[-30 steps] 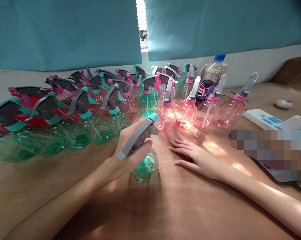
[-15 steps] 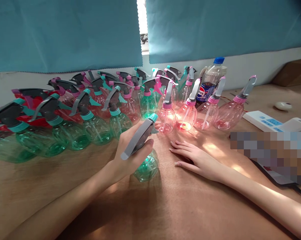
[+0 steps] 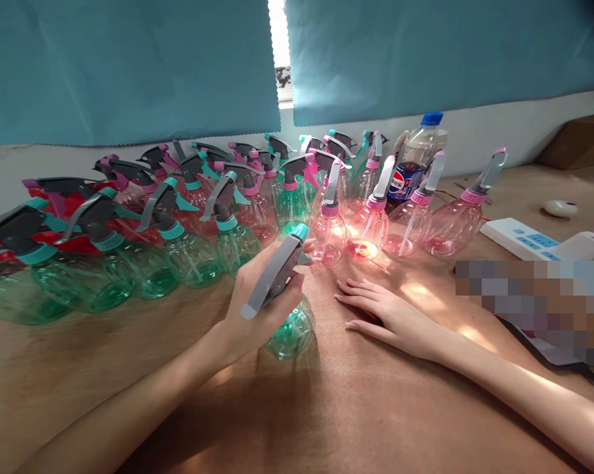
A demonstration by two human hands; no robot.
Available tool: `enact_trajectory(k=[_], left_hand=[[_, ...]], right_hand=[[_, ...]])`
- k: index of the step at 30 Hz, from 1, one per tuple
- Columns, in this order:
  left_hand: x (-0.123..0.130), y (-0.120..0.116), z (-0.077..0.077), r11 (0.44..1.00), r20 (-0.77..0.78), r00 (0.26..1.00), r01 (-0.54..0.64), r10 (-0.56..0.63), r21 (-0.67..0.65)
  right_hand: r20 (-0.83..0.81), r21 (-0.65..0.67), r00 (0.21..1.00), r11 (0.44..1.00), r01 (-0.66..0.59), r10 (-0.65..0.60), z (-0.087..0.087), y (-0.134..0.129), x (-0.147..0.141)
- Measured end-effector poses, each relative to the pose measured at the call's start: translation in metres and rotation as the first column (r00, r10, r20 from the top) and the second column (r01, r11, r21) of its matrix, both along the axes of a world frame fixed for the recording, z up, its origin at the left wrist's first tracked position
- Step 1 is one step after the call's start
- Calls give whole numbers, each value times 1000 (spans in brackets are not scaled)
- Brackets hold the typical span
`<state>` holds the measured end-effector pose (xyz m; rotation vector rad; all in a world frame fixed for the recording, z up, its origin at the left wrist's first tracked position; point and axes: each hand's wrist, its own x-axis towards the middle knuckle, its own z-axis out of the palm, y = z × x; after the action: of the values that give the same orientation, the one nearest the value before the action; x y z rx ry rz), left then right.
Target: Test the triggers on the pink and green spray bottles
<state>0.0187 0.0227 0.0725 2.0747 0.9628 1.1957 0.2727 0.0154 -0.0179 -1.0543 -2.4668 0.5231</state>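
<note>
My left hand (image 3: 260, 309) is wrapped round the neck of a green spray bottle (image 3: 293, 332) with a grey and teal trigger head, which my fingers partly cover. The bottle's base is at the tabletop, just in front of the other bottles. My right hand (image 3: 383, 313) lies flat on the wooden table (image 3: 375, 421), fingers spread and holding nothing. Beyond it stand pink spray bottles (image 3: 368, 230) with grey and pink heads. A row of green spray bottles (image 3: 193, 260) runs off to the left of my left hand.
More spray bottles (image 3: 193, 178) crowd behind the front rows. A Pepsi bottle (image 3: 408, 178) with a blue cap stands at the back. To the right are a white power strip (image 3: 516, 238), a white computer mouse (image 3: 559, 209) and a pixelated device. Blue curtains (image 3: 129, 72) hang behind.
My left hand and the green spray bottle have shifted very slightly to the right. My right hand has stayed flat in the same place.
</note>
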Motion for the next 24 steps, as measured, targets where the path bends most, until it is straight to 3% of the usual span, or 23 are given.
enact_trajectory(k=[7, 12, 19, 24], left_hand=[[4, -4, 3, 997, 14, 999, -52, 53, -52], [4, -3, 1, 998, 18, 998, -60, 61, -24], [5, 9, -6, 999, 27, 998, -52, 53, -9], [5, 13, -1, 997, -63, 995, -79, 79, 13]], right_hand=[[2, 15, 1000, 1000, -6, 6, 3, 0, -2], [-62, -2, 997, 999, 36, -36, 19, -8, -12], [-188, 166, 982, 984, 60, -29, 57, -22, -53], [-190, 229, 970, 954, 192, -150, 65, -21, -87]])
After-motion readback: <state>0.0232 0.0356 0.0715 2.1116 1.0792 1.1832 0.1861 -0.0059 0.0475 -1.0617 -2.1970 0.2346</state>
